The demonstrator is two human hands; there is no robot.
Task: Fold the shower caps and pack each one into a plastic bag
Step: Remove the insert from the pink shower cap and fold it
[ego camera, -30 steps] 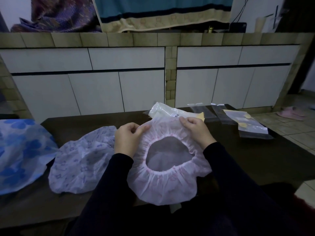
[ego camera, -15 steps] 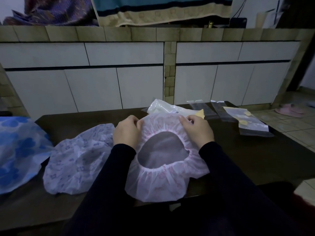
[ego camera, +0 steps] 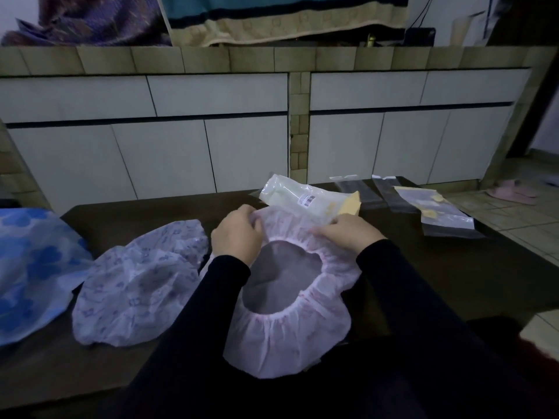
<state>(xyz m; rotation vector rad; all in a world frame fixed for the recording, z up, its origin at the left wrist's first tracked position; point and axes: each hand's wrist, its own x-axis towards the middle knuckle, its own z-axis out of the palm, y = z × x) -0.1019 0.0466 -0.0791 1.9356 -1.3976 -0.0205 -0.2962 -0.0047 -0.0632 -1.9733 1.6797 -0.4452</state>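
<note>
Both hands, left and right, pinch the pink cap's far rim, probably to fold it. Empty bags wait beyond the cap for packing

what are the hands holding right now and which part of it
Both hands, left and right, pinch the pink shower cap at the far side of its gathered elastic rim.

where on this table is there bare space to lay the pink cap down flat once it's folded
Bare dark table shows right of the right hand, below the empty plastic bags. A smaller strip lies beyond the purple-print cap, toward the cabinets. The left side is crowded by that cap and the blue cap; the far middle holds a white packet.
</note>
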